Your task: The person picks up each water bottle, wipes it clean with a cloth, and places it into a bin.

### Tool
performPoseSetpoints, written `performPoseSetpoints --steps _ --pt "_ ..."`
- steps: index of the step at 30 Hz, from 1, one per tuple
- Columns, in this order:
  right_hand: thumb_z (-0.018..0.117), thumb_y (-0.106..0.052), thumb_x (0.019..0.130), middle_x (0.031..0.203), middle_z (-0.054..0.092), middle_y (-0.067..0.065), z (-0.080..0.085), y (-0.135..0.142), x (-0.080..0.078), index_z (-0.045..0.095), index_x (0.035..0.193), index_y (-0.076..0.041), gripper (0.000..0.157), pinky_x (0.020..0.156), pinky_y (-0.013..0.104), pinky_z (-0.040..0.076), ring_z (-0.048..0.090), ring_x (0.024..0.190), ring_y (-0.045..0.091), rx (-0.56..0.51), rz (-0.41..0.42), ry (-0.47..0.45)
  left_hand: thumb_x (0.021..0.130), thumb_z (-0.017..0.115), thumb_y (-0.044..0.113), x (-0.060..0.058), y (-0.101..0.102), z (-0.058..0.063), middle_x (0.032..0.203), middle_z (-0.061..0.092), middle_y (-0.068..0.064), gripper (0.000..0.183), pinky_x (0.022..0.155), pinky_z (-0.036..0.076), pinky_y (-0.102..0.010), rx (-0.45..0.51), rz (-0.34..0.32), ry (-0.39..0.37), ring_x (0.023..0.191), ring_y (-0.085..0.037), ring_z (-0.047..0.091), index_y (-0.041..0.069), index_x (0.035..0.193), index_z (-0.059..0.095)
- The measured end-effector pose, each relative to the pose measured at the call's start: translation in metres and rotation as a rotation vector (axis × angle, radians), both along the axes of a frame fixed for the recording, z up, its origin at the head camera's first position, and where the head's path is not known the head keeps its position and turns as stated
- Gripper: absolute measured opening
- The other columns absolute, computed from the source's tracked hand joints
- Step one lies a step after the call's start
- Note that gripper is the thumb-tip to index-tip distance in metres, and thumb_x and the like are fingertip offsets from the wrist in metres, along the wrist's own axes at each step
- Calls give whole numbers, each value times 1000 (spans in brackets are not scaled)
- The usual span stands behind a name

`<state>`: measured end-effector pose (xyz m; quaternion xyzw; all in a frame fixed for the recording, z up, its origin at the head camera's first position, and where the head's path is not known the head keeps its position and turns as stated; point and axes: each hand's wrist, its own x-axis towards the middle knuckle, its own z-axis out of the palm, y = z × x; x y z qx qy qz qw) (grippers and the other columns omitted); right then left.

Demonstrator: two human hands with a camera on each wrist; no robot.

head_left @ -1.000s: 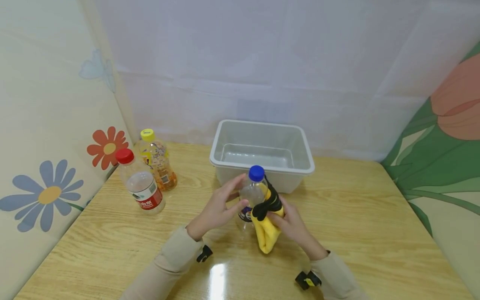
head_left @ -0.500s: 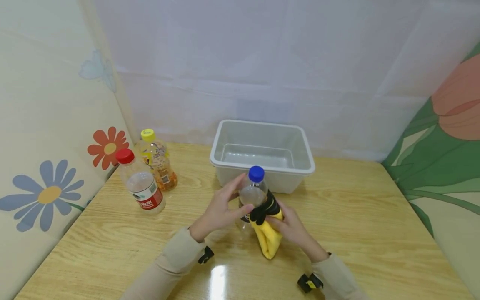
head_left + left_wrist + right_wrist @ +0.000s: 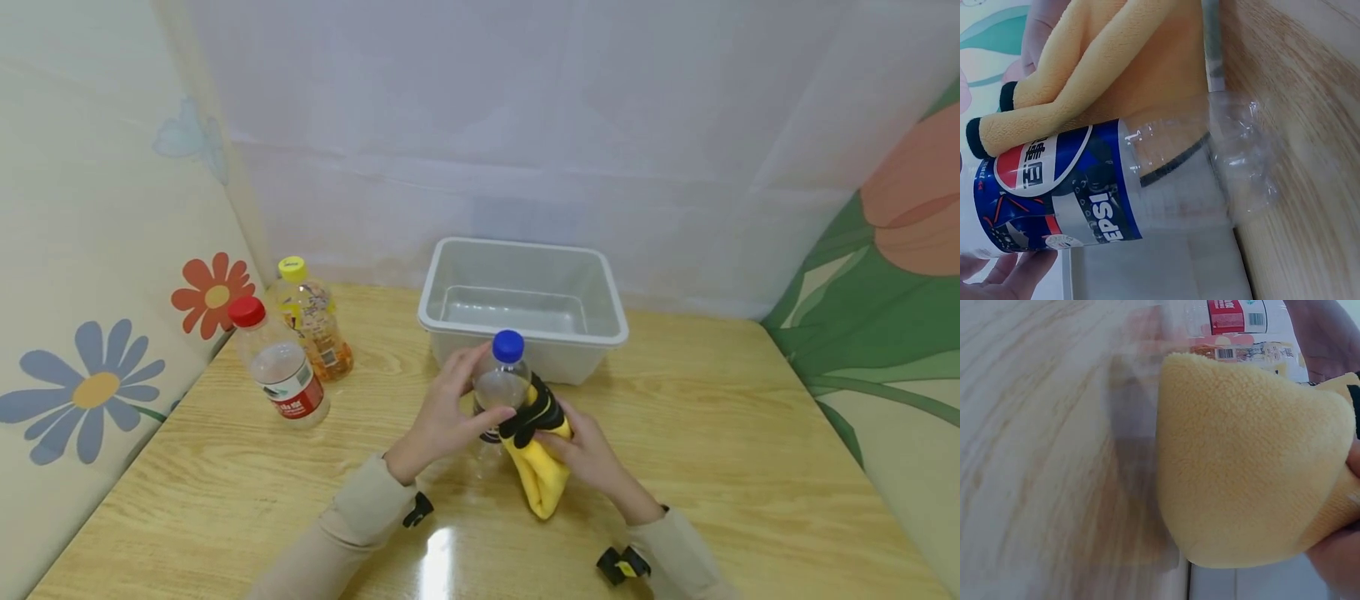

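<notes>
A clear plastic Pepsi bottle (image 3: 501, 385) with a blue cap stands upright in front of the grey tub. My left hand (image 3: 448, 417) holds its upper body, thumb across the front and fingers behind. In the left wrist view, its blue Pepsi label (image 3: 1094, 187) shows above the ribbed base. My right hand (image 3: 592, 450) grips a folded yellow cloth (image 3: 542, 477) with black edging and presses it to the bottle's right side. The lower fold of the cloth (image 3: 1241, 469) hangs down and fills much of the right wrist view, hiding part of the bottle.
A grey plastic tub (image 3: 525, 342) sits behind the bottle, close to the white backdrop. At the left of the wood-grain table (image 3: 750, 467) stand a red-capped bottle (image 3: 288, 379) and a yellow-capped bottle (image 3: 311, 325). Flowered cloth panels border both sides.
The cloth has slid down from the bottle's shoulder to its side, gripped by my right hand. My left thumb has moved further across the bottle's front. The bottle has shifted slightly left.
</notes>
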<state>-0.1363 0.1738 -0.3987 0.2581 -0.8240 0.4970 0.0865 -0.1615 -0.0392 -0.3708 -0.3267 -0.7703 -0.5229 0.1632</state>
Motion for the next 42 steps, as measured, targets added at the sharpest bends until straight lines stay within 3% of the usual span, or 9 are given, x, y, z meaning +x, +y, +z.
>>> performPoseSetpoints --steps 7,16,26,35,42 --pt "65 7 77 95 64 22 10 6 2 51 118 9 44 65 25 52 57 76 6 -10 -18 26 76 75 23 -2 -3 1 118 52 -18 75 82 52 -32 29 15 18 105 -26 53 1 135 33" --pt "63 8 77 100 63 23 17 12 0 49 119 9 45 66 26 53 60 79 12 2 -16 65 73 75 5 -3 -5 5 121 51 -23 62 85 51 -32 72 -45 -30 110 -33 52 -5 122 38" --pt "62 13 74 96 62 23 24 15 0 50 114 12 41 62 25 53 57 77 6 -31 -35 120 75 73 4 -6 -5 5 120 48 -21 61 84 51 -26 54 -39 29 106 -31 52 -7 125 40" --pt "64 16 70 91 63 23 33 12 1 51 113 12 45 59 22 50 55 75 3 -68 -61 205 77 71 4 -5 -8 3 123 49 -21 63 84 51 -35 47 -44 -11 107 -31 52 -5 130 38" --pt "64 18 68 91 63 23 34 11 2 53 110 13 44 62 19 49 54 77 2 -85 -95 233 77 70 5 -2 -11 -2 123 50 -21 62 85 51 -34 23 -40 -17 107 -31 52 -6 130 38"
